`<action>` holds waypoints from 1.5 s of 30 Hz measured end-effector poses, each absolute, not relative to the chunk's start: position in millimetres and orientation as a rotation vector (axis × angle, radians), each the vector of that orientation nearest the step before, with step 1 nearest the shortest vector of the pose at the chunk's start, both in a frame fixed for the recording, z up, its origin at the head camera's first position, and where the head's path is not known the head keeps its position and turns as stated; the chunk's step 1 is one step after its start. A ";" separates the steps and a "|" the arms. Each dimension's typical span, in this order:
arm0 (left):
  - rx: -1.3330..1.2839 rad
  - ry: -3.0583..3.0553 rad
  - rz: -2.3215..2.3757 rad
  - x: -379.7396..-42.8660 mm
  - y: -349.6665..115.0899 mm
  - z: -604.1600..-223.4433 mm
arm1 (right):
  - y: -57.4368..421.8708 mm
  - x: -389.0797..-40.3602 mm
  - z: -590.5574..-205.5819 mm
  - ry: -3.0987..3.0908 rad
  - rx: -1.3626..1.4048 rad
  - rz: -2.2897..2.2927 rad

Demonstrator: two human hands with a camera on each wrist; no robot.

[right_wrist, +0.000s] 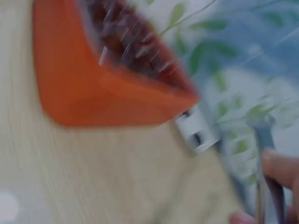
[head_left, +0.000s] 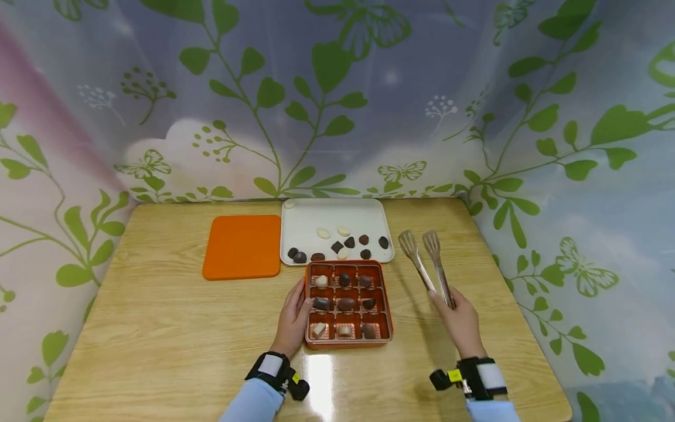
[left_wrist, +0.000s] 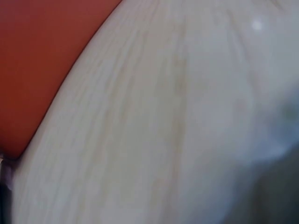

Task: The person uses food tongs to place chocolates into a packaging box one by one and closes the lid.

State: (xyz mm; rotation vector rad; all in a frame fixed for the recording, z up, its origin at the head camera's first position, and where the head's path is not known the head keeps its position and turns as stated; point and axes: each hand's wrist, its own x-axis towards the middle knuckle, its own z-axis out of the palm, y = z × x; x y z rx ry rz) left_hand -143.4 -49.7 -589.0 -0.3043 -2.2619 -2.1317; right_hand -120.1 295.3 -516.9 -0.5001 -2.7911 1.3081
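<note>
An orange-red box (head_left: 307, 344) with a clear divided insert stands near the middle of the table, one chocolate in each compartment, some dark, some white. My left hand (head_left: 292, 321) rests against the box's left side, its thumb at the rim; the left wrist view shows only the box's wall (left_wrist: 42, 60) and tabletop. To the right of the box, my right hand (head_left: 460, 322) grips metal tongs (head_left: 422, 271) near their joined end. Their slotted tips point away from me, spread apart, with nothing between them. The right wrist view is blurred.
Behind the box lies a white tray (head_left: 311, 218) with several loose dark and white chocolates, mostly along its near side. An orange lid-like panel (head_left: 242, 246) lies left of the tray. A leaf-patterned curtain (head_left: 390, 135) borders the wooden table (head_left: 174, 328).
</note>
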 end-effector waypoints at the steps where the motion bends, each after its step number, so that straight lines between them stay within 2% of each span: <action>1: -0.303 -2.257 -2.136 -143.5 -49.6 -589.5 | 295.7 -130.3 -525.5 -2.786 -0.501 1.251; 8: -0.325 -2.283 -2.127 -144.2 -47.0 -590.5 | 295.4 -177.5 -573.9 -2.771 -0.642 1.025; 13: -0.298 -2.263 -2.139 -143.3 -49.2 -589.5 | 286.3 -193.3 -582.8 -2.775 -0.618 1.053; 33: -0.310 -2.261 -2.141 -144.8 -50.4 -592.2 | 279.7 -208.7 -585.9 -2.819 -0.607 0.857; 40: -0.260 -2.243 -2.148 -152.6 -48.1 -621.5 | 280.8 -208.2 -588.1 -2.861 -0.602 0.775; 45: -0.253 -2.252 -2.110 -150.9 -48.1 -616.9 | 279.8 -206.8 -590.6 -2.884 -0.639 0.799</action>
